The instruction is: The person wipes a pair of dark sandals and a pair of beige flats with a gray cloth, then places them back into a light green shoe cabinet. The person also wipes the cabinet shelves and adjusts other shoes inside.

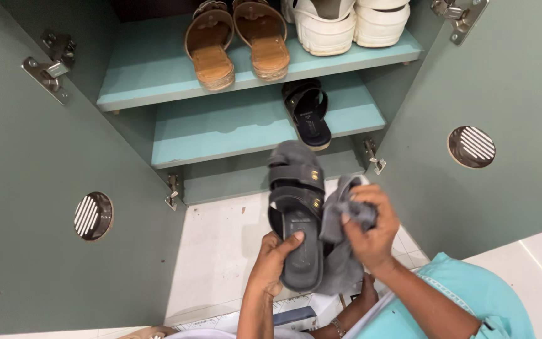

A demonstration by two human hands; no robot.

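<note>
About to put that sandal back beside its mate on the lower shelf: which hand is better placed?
Probably left. The left hand already grips the sandal by its heel end, toe toward the shelf. The right hand is bunched around the cloth.

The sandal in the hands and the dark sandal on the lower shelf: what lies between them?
In the head view, only bare shelf edge and the cabinet base lie between the held sandal and the shelf sandal.

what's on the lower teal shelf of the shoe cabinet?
One black strapped sandal lies on the lower teal shelf, toe outward. The shelf's back is hidden under the upper teal shelf.
</note>
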